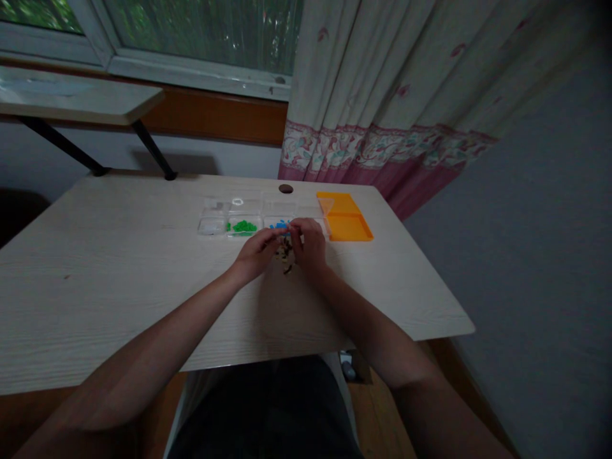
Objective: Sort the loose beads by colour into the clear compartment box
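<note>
My left hand (pixel 259 252) and my right hand (pixel 308 243) meet at the fingertips, just in front of a compartment of small blue pieces (pixel 279 225). Both are closed in a pinch; whatever lies between the fingers is too small to make out. Beneath them is a loose pile of small brown and tan pieces (pixel 285 252) on the table. To the left, small green pieces (pixel 244 227) fill part of another compartment of the clear plastic box (pixel 213 227), whose transparent lid stands behind. My right hand partly hides the box's right end.
An open orange case (pixel 348 226) lies right of the clear box. The pale wooden table (pixel 143 299) has a round cable hole (pixel 285 189) near its back edge. A raised shelf (pixel 81 95) on black legs stands back left; a curtain (pixel 373 95) hangs behind.
</note>
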A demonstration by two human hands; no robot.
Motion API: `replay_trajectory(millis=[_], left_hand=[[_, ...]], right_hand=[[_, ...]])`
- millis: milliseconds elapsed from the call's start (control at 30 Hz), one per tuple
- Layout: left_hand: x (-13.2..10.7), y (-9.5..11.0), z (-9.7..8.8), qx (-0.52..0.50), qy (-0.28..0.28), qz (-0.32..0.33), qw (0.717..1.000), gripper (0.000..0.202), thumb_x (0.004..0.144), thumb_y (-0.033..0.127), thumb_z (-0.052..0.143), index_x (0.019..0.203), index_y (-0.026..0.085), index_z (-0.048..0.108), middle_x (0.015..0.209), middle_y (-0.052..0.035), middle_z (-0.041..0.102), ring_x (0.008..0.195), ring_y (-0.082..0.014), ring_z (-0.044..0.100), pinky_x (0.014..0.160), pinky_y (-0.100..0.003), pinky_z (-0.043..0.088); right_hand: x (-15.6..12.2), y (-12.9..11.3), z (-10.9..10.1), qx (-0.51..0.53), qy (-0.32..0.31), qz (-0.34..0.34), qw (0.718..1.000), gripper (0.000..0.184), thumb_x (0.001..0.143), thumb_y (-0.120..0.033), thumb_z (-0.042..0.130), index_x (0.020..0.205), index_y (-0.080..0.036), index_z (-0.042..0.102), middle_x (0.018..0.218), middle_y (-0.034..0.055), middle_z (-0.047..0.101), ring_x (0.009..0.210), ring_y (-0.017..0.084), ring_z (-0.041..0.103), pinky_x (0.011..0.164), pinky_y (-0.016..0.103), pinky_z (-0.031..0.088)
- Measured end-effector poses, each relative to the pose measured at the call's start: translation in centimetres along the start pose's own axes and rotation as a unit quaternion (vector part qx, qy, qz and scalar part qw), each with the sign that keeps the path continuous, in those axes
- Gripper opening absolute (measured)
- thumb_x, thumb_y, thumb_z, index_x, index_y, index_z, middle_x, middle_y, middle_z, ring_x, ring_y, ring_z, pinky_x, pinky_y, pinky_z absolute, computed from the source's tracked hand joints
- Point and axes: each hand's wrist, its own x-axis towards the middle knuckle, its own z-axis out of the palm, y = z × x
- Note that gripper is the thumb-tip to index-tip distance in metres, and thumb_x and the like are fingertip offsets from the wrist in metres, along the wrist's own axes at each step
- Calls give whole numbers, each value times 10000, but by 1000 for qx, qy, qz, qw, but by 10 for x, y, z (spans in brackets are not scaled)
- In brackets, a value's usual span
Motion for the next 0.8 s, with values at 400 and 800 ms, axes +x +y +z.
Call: replay_trajectory(millis=[400, 800], left_hand=[[3, -4, -41, 375, -10, 125, 918, 223, 915, 184, 479, 1027, 185, 671, 1017, -98, 592, 1019, -261, 499, 945, -426, 412], [8, 1, -72, 372, -158, 143, 904, 235, 884, 201, 531, 1024, 201, 719, 984, -80, 609, 966, -224, 532, 915, -385, 417]], right_hand=[[7, 47, -8, -108, 7, 173, 979, 241, 960, -344, 515, 925, -226, 722, 949, 42, 729, 997, 225, 563, 934, 386, 317], [6, 61, -3, -126, -33, 219, 967, 268, 935, -339, 533, 899, -223, 772, 989, 73, 697, 996, 252, 501, 893, 410, 309]])
